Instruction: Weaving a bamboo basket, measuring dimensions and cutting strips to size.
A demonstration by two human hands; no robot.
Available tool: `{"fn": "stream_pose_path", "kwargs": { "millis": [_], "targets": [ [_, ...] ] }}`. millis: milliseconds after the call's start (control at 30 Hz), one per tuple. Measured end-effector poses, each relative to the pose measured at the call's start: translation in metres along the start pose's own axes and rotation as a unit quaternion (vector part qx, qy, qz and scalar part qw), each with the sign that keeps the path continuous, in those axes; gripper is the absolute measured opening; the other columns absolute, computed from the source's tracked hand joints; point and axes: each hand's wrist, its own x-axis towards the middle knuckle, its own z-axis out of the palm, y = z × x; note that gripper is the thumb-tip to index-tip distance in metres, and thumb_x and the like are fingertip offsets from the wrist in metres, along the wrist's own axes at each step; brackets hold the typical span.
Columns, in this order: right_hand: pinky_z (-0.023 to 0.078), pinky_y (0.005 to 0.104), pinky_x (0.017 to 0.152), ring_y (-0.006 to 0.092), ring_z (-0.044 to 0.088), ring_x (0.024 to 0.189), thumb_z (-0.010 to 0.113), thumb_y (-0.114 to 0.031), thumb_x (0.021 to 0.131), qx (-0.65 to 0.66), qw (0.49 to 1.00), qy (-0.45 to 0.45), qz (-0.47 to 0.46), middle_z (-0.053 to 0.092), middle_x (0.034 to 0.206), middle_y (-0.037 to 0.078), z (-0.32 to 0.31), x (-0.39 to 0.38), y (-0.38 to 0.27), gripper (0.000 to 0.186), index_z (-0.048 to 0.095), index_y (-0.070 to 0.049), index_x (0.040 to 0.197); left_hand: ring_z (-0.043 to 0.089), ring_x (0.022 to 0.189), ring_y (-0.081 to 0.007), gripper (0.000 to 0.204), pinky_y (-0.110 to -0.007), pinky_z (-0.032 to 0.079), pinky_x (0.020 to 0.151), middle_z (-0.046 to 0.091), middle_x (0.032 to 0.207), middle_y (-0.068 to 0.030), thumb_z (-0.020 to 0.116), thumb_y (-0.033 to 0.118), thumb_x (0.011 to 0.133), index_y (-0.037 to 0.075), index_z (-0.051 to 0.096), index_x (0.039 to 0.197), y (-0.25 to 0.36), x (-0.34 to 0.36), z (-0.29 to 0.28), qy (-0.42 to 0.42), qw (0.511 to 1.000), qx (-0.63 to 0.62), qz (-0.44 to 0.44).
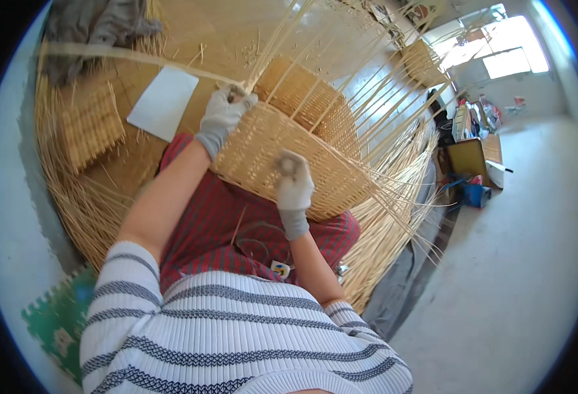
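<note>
A half-woven wicker basket (282,144) rests tilted across my lap, with long upright stakes fanning out from its rim. My left hand (226,115), in a grey-white glove, pinches the basket's upper left corner, where a long flat weaving strand (151,59) runs off to the left. My right hand (293,187), gloved the same way, hovers over the near wall of the basket with its fingers curled in. Slight blur hides whether anything is between those fingers. Red and dark checked cloth (203,223) covers my legs under the basket.
A woven panel (92,128) and a white sheet (163,102) lie to the left. Loose strands (394,223) spread in a thick bundle on the right. Further right are a blue container (477,196) and boxes. A green foam mat (59,322) lies at lower left.
</note>
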Motion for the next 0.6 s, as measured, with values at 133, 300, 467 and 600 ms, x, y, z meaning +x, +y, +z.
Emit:
{"fn": "stream_pose_path", "kwargs": {
  "millis": [133, 300, 467, 600],
  "targets": [
    [0.033, 0.0522, 0.11, 0.0356, 0.045, 0.133, 0.064, -0.043, 0.09, -0.629, 0.663, -0.04, -0.405, 0.054, 0.138, 0.013, 0.091, 0.033, -0.063, 0.06, 0.052, -0.006, 0.135, 0.06, 0.089, -0.0241, 0.031, -0.036, 0.05, 0.08, 0.062, 0.097, -0.009, 0.075, 0.016, 0.081, 0.014, 0.069, 0.111, 0.001, -0.011, -0.022, 0.006, 0.947, 0.179, 0.266],
    [0.019, 0.0536, 0.116, 0.0356, 0.031, 0.142, 0.072, -0.055, 0.076, -0.684, 0.637, -0.014, -0.356, 0.049, 0.142, 0.013, 0.084, 0.061, -0.013, 0.083, 0.049, -0.003, 0.137, 0.062, 0.1, -0.0304, 0.044, -0.038, 0.052, 0.086, 0.059, 0.117, -0.008, 0.065, 0.008, 0.081, 0.016, 0.063, 0.124, 0.019, -0.02, -0.029, -0.068, 0.844, 0.403, 0.347],
    [0.027, 0.0509, 0.111, 0.033, 0.04, 0.135, 0.075, -0.058, 0.07, -0.672, 0.643, -0.008, -0.366, 0.056, 0.131, 0.012, 0.081, 0.069, -0.006, 0.081, 0.055, -0.006, 0.129, 0.062, 0.103, -0.0282, 0.044, -0.038, 0.052, 0.086, 0.058, 0.114, -0.0082, 0.061, 0.007, 0.084, 0.014, 0.06, 0.128, 0.02, -0.014, -0.036, -0.113, 0.823, 0.419, 0.366],
    [0.036, 0.0454, 0.095, 0.0285, 0.054, 0.115, 0.077, -0.059, 0.066, -0.656, 0.631, -0.028, -0.413, 0.064, 0.109, 0.008, 0.08, 0.079, -0.014, 0.064, 0.063, -0.012, 0.107, 0.063, 0.1, -0.0295, 0.038, -0.038, 0.052, 0.084, 0.059, 0.114, -0.0077, 0.06, 0.009, 0.085, 0.008, 0.06, 0.123, 0.023, -0.005, -0.041, -0.137, 0.78, 0.443, 0.421]
  ]
}}
